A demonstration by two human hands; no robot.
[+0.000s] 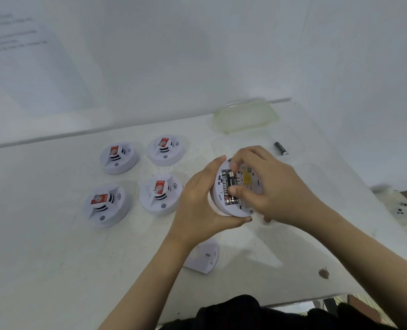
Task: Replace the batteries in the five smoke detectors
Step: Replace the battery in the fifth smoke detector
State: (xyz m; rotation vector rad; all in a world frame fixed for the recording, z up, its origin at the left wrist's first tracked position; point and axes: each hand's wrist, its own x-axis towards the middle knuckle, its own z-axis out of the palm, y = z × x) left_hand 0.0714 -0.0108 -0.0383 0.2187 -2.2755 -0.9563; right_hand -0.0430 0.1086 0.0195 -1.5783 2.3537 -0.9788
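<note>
Gripping held detector (218,186) w/ left hand (197,206), over desk (55,258), right of ctr. Reaching in from lower left w/ bare forearm. Wrapping the detector's left edge, w/ forefinger hooked over top rim and thumb tucked under btm rim. Tilted up on edge, w/ open back toward camera.

Inside the open compartment: batteries (228,189), black, side by side, "EVEREADY" readable on the left one.

Coming in from lower right w/ right hand (276,186), back of hand up, covering the detector's right half, fingers curled. Pinching at the batteries, w/ thumb pressed on the inner one near its lower end and fingertips bent down at the top end. Can't tell whether fully seated.

Elsewhere on desk:
- Four detectors (161,194) in a two-by-two block left of the hands, front side up, each w/ red label, none touched.
- Back cover (205,257) lying flat just below left wrist, partly hidden by forearm.
- Loose battery (281,148) lying beyond right hand, apart from it.
- Clear tub (245,115), greenish tint, at far desk edge by the wall.
</note>
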